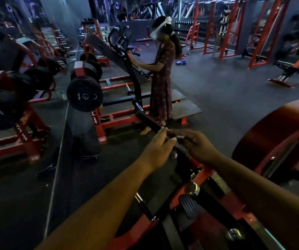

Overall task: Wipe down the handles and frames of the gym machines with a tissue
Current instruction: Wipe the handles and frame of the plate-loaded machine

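Both hands meet on the black handle [149, 121] of the near red machine [163, 222]: the left hand [160, 148] curls around it, the right hand [197, 146] pinches a pale tissue [180, 137] against it. Beyond, a person [161, 73] stands at another machine [121, 56].

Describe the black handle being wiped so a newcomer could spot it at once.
Start at the red machine frame nearest the camera, bottom centre. From it a bar rises toward the standing person, ending in a black foam handle. Unlike the other grips around, the left hand and right hand meet on its near end.
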